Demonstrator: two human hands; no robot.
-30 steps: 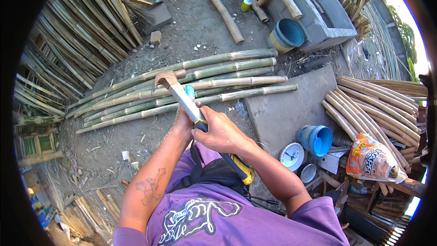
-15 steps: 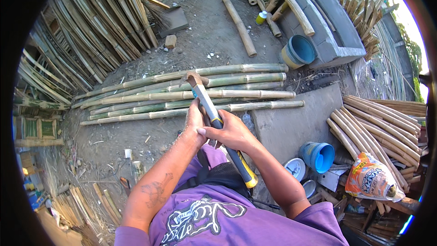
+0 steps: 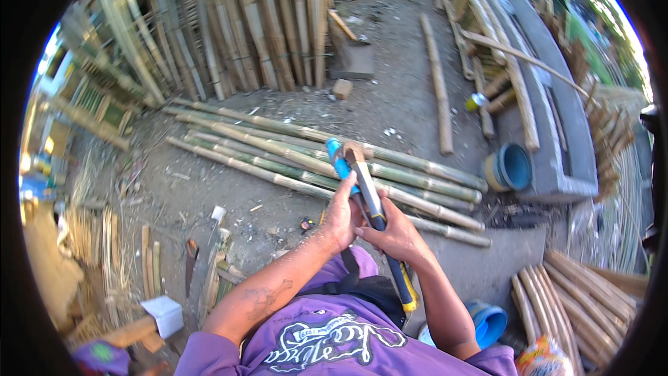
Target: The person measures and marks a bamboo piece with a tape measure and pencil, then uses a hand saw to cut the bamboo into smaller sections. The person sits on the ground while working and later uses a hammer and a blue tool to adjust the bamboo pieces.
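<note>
In front of my body, my right hand (image 3: 396,232) is closed around a hammer (image 3: 371,195) with a black and yellow grip. The hammer's head points away from me, and its butt end comes back toward my purple shirt. My left hand (image 3: 339,216) is closed, touching my right hand, and holds a bright blue tool handle (image 3: 339,160) that sticks up beside the hammer head. The rest of that tool is hidden by my fingers. Beyond both hands, several green-tan bamboo poles (image 3: 278,179) lie side by side on the ground.
Upright bamboo (image 3: 257,28) leans at the far left, near a brown block (image 3: 342,89). A single pole (image 3: 436,83) lies farther off. At right stand a blue bucket (image 3: 515,167), a concrete wall (image 3: 579,189) and stacked poles (image 3: 591,299). A handsaw (image 3: 191,268) is at left.
The view has turned left, so the poles and buckets sit farther right and more upright bamboo shows. The blue handle now shows clearly beside the hammer head. Both hands keep their grip.
</note>
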